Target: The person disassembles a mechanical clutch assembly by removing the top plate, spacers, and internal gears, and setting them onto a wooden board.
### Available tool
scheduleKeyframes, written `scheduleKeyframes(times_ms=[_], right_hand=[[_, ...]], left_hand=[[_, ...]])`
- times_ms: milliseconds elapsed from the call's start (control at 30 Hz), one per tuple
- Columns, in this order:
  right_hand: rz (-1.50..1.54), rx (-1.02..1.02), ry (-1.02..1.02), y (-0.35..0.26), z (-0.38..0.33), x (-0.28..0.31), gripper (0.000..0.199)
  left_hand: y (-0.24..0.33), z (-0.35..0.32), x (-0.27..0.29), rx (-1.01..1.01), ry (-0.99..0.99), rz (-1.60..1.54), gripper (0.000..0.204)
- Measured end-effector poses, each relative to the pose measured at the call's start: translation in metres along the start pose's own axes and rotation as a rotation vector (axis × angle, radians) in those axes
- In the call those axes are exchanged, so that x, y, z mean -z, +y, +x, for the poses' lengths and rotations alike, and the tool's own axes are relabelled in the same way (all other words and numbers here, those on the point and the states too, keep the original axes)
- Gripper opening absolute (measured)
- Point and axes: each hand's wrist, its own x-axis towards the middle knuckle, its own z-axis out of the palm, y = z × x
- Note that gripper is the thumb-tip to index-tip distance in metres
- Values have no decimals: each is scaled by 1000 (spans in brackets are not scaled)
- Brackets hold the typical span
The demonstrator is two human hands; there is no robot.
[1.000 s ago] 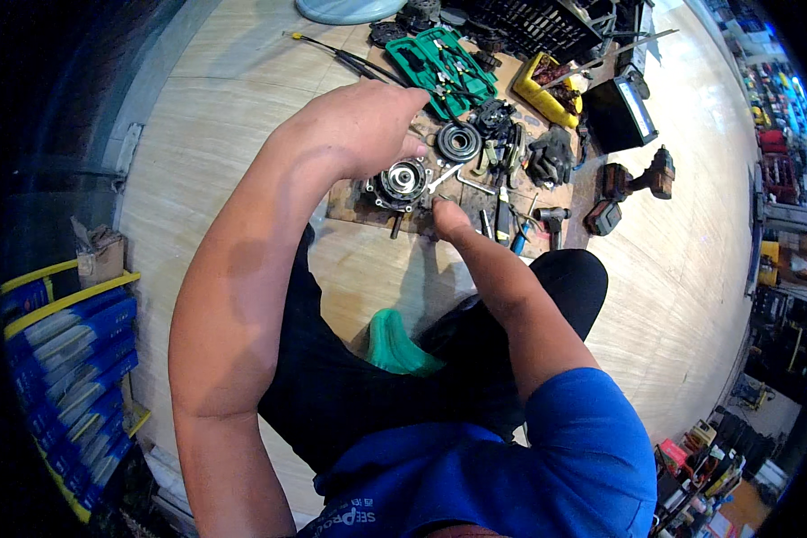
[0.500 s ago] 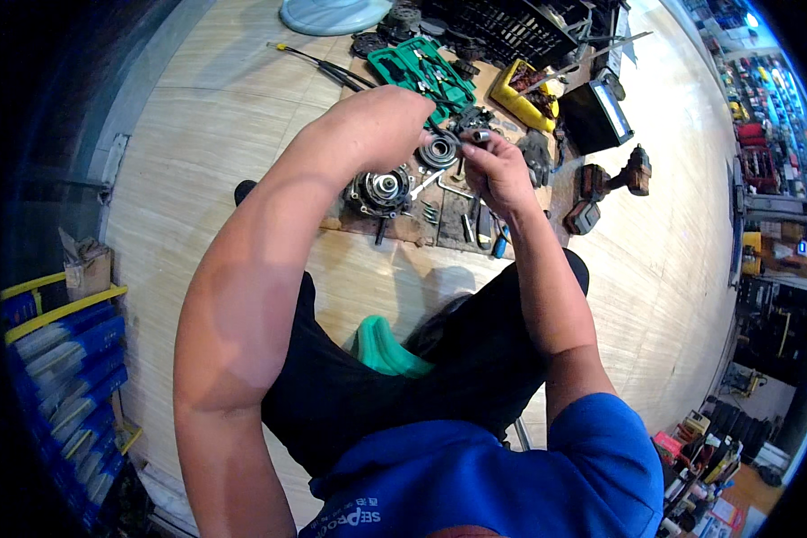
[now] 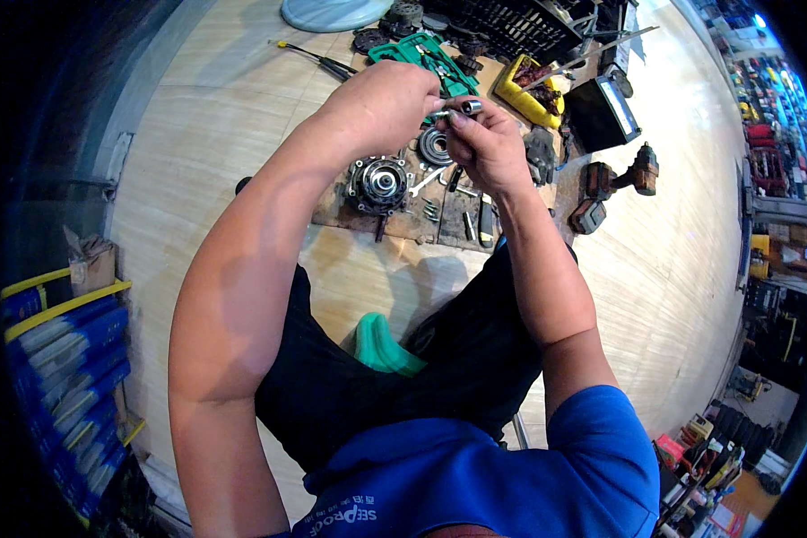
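Both hands are raised together above the far part of the floor, and between them sits a small shiny metal socket (image 3: 469, 108), a short steel cylinder. The right hand (image 3: 489, 143) is closed on it, thumb and fingertips pinching its side, while the left hand (image 3: 381, 108) is curled into a loose fist touching the socket's left end; whether the left fingers grip a tool shaft joined to it is hidden by the knuckles. The socket looks hard, rigid and dense for its size, light enough for a fingertip pinch, but its polished skin is probably slick, the more so if greasy. A hold across its round wall, with the thumb opposite two fingers, seems safest; pinching only the end rim would likely let it roll out. Directly beneath the hands, on a stained board (image 3: 394, 215) on the wooden floor (image 3: 206, 125), stand a round wheel hub (image 3: 381, 179) and a bearing ring (image 3: 435, 145), with a wrench (image 3: 426, 182) lying between. Farther off lie a green tool case (image 3: 421, 54) and a yellow tray (image 3: 524, 94).
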Motion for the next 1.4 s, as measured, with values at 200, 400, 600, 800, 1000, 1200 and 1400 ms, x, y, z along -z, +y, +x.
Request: scheduleKeyframes(times_ms=[200, 400, 600, 800, 1000, 1200, 1400], right_hand=[[-1021, 39, 65, 51, 24, 41, 23], [-1445, -70, -35, 130, 28, 78, 23], [-1541, -129, -37, 158, 32, 85, 22], [-1594, -185, -59, 171, 35, 95, 21], [-1583, -199, -64, 174, 36, 92, 22], [-1567, -265, -51, 178, 40, 97, 24], [-1556, -299, -7, 185, 41, 97, 25]], left_hand=[[-9, -6, -1, 70, -111, 101, 33], [-13, -10, -2, 58, -304, 123, 49], [-19, -17, 7, 73, -274, 121, 52], [-21, -25, 13, 80, -265, 74, 52], [-28, -29, 7, 73, -233, 72, 42], [-26, -25, 4, 77, -264, 41, 38], [-24, -27, 1, 32, -251, 26, 42]])
